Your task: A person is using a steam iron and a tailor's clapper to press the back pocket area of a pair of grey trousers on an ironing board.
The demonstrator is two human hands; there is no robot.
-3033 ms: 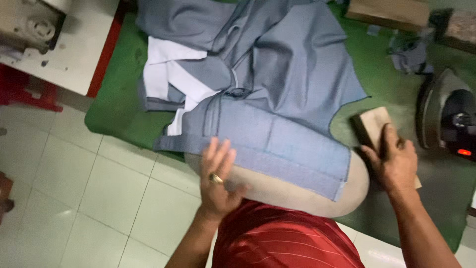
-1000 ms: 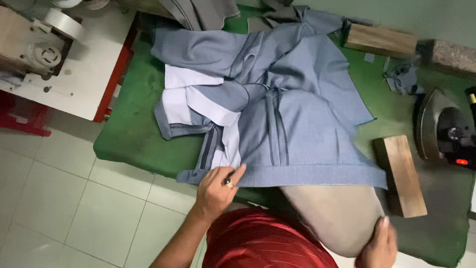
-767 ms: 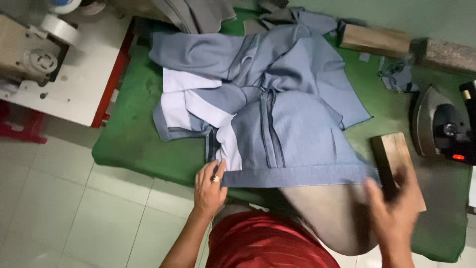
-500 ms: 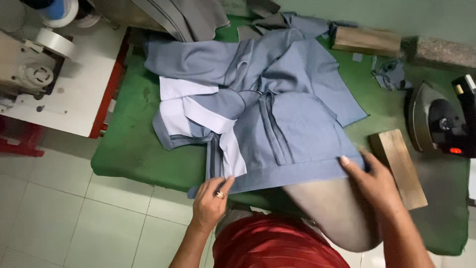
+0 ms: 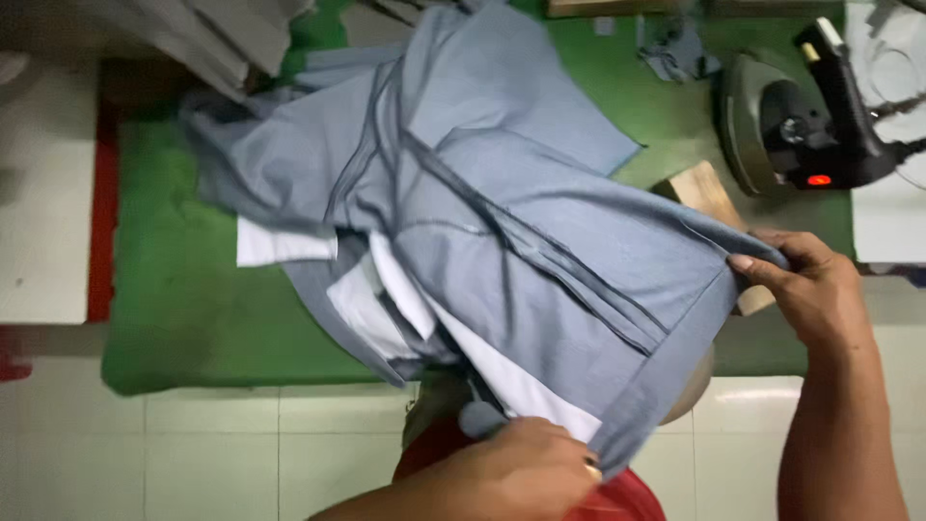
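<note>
Clearly soft, light blue-grey garment (image 5: 502, 241); pinched along its hem by left hand (image 5: 526, 473) and right hand (image 5: 810, 289).

The blue-grey garment (image 5: 502, 241) hides most of the wooden block (image 5: 702, 193) at right; the left hand (image 5: 521, 473), bottom centre, is blurred and cut off.

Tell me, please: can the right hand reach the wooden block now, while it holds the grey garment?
Probably yes. The wooden block lies just beside the right hand, partly under the grey garment. But this hand grips the garment's edge, so it would have to let go first.
</note>
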